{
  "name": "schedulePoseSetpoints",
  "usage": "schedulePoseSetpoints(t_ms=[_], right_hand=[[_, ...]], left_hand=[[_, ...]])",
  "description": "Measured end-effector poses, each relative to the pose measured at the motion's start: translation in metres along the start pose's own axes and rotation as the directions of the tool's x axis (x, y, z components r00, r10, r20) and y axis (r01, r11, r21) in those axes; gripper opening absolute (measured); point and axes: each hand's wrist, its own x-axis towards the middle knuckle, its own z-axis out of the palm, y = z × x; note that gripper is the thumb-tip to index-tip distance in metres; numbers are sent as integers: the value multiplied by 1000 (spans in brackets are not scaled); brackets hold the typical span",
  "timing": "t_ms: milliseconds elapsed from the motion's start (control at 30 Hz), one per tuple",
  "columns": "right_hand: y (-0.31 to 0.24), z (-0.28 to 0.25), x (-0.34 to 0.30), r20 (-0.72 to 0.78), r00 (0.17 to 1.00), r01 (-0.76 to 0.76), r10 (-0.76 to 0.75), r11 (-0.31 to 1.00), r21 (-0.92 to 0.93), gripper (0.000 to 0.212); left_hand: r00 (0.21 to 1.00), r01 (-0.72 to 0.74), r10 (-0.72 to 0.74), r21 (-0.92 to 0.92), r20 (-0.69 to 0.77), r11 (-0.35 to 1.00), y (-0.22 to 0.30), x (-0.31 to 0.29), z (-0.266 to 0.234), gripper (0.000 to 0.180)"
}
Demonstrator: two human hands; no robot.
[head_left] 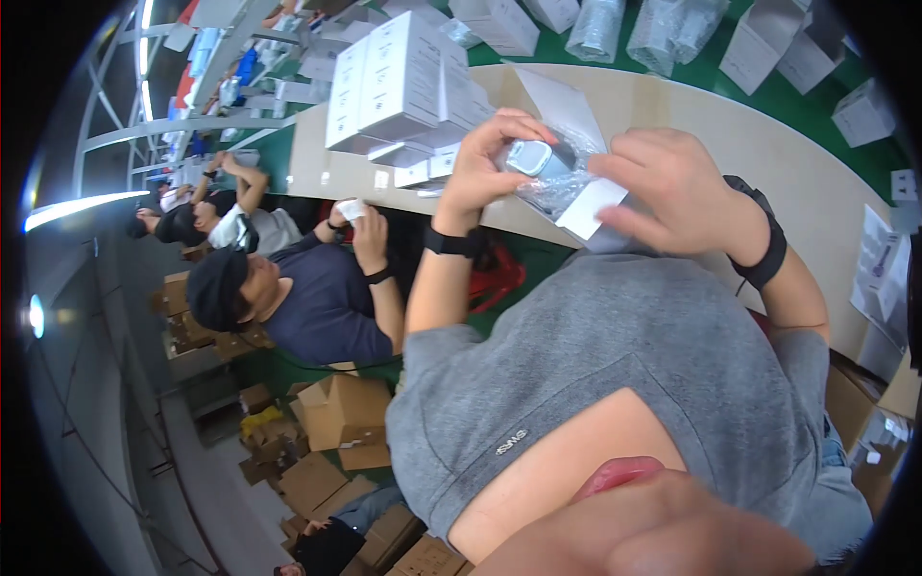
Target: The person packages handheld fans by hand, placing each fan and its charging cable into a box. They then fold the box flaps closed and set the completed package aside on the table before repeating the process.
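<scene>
Clear bubble wrap (555,195) surrounds a pale blue, rounded device (530,157) at the mouth of an opened white carton, close in front of my chest. My left hand (485,165) is closed around the device's end, thumb below and fingers above. On the other side, my right hand (677,187) has its thumb and forefinger apart, next to the wrap and a small white carton flap (591,208). The thumb tip overlaps that flap; whether it presses on it I cannot tell. A larger white lid flap (567,101) stands up behind. The carton's lower part is mostly hidden.
Stacked white cartons (399,82) stand on the pale table (768,154) to the left. Bubble-wrapped items (595,29) and more white cartons (764,43) lie on a green surface beyond. A co-worker in a dark shirt (322,307) sits at left, near brown cardboard boxes (346,413).
</scene>
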Motion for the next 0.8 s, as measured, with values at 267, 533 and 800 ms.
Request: schedulePoseSetpoints(t_ms=[267,533,800], right_hand=[[11,-12,12,4,1000,-23,23,999,25,54],[75,-16,-17,-319,834,-330,450,871,364,68],[190,-107,40,-457,649,-313,609,760,569,62]], left_hand=[[992,-78,51,-248,-114,966,-19,16,4,41],[936,-48,128,241,-328,969,12,101,63,44],[479,176,803,935,-355,309,35,114,-88,83]])
